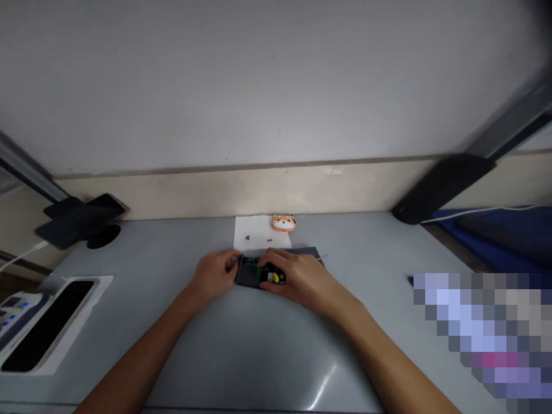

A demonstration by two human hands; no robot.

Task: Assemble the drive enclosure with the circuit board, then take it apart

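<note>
A dark, flat device (250, 279) with a green circuit board (252, 262) showing lies on the grey table. Fingers of my left hand (218, 273) are closed on its left edge. My right hand (297, 276) is over the device's right part, thumb and fingers closed round a black part with a yellow spot (276, 277). Beyond the device is a sheet of white paper (256, 227), with several tiny dark pieces (247, 237) on it. An orange animal-face case (283, 222) rests at the paper's right side.
On the left are a phone on a stand (81, 221), a black phone (49, 325) on white paper and a power strip (17, 313). A black upright base (440, 187) stands at the back right. A pixelated area (487, 333) covers the right side.
</note>
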